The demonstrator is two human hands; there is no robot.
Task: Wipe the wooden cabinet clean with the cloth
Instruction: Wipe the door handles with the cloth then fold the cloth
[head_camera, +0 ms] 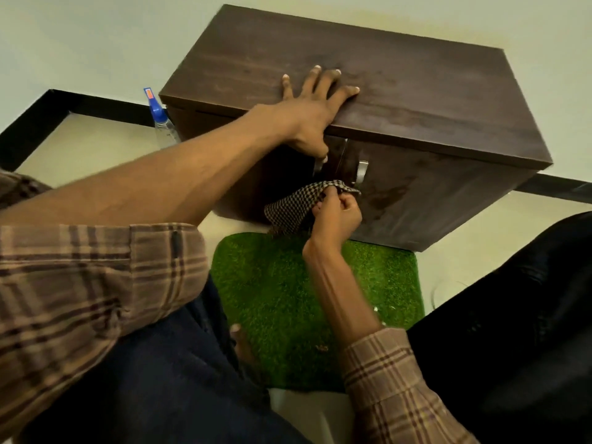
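Right hand (pixel 336 216) grips cloth (pixel 298 206); left hand (pixel 310 107) flat on cabinet (pixel 416 100).

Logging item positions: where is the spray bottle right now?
In the head view, the spray bottle stands on the floor at the cabinet's left end, beside the wall, behind the left hand's forearm.

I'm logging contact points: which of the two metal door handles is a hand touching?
The left metal handle: the left hand hooks its thumb on it. The right metal handle is untouched.
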